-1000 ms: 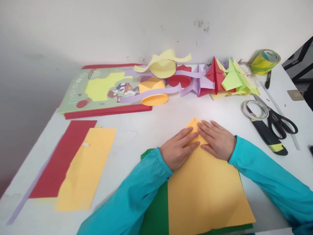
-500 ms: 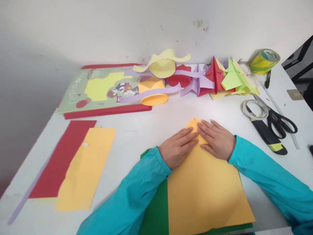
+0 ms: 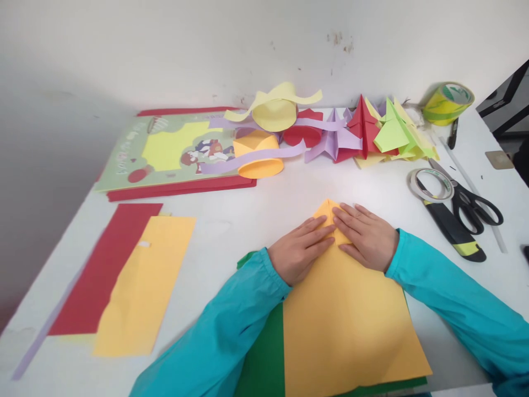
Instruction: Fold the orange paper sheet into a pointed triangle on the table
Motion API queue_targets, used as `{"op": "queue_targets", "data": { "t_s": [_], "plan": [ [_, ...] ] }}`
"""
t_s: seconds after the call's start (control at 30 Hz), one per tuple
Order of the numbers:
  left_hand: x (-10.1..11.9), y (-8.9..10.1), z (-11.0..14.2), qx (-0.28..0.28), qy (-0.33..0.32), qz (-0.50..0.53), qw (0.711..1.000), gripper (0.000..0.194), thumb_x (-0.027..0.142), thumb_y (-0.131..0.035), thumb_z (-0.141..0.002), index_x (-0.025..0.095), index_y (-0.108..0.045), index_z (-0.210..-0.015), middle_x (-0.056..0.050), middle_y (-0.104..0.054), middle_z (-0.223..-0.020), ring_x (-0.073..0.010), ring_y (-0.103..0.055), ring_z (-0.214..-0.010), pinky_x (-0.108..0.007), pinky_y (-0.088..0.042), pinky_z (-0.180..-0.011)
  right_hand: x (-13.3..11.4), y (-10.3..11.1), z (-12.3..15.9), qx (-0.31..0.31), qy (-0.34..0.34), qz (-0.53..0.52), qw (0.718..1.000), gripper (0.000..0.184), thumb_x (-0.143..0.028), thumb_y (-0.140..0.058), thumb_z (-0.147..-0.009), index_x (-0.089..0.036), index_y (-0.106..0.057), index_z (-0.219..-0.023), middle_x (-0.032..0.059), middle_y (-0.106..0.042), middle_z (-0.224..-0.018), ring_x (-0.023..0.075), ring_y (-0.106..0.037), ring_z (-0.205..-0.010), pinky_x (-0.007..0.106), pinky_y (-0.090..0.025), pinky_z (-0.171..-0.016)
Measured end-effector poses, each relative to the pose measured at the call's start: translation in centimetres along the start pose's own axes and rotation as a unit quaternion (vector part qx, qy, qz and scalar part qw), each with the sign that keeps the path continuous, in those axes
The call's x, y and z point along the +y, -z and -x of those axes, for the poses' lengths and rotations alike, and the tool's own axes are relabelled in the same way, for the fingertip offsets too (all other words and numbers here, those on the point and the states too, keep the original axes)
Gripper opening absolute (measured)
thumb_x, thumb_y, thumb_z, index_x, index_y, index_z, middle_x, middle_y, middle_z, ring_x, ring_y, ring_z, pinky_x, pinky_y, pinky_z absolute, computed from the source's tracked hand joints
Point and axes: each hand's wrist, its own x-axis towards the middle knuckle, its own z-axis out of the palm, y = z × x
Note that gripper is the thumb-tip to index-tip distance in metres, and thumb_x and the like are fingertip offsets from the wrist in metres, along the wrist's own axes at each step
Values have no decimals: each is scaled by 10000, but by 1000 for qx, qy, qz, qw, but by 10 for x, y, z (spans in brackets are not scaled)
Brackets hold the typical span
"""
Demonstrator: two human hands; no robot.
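Note:
An orange sheet of paper [image 3: 351, 331] lies before me, its far end folded in to a point. My left hand [image 3: 301, 248] rests flat on the left folded flap, fingers stretched toward the middle crease. On the right flap lies my right hand [image 3: 366, 236], palm down with its fingers apart. The fingertips of both hands nearly meet along the centre line. Beneath the orange sheet is a green sheet [image 3: 264, 353], showing at the left and along the near edge. My left sleeve and hand cover part of both sheets.
Red paper [image 3: 99, 270] and orange paper [image 3: 144, 286] lie at left. Folded paper planes [image 3: 363, 129] and paper loops [image 3: 260, 165] stand along the wall beside a printed pad [image 3: 165, 176]. At right are scissors [image 3: 467, 204], a tape roll [image 3: 432, 184], a cutter [image 3: 454, 231] and yellow tape [image 3: 448, 105].
Almost nothing differs. Both hands stay pressed on the folded flaps, with only a very slight shift of the fingers.

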Motion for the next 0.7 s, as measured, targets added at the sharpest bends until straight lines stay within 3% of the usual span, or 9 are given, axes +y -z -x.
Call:
{"op": "queue_targets", "data": {
  "t_s": [0.7],
  "plan": [
    [0, 1, 0, 8, -9, 11, 1000, 393, 131, -401, -921, 130, -444, -1311, -183, -574, -1274, -237, -272, -1391, -480, -406, -1058, 0, -1, 1, 3, -9, -6, 1000, 485, -331, -391, -930, -39, -499, -1301, 162, -446, -1408, 283, -364, -1336, 501, -309, -1092]
  ]
}}
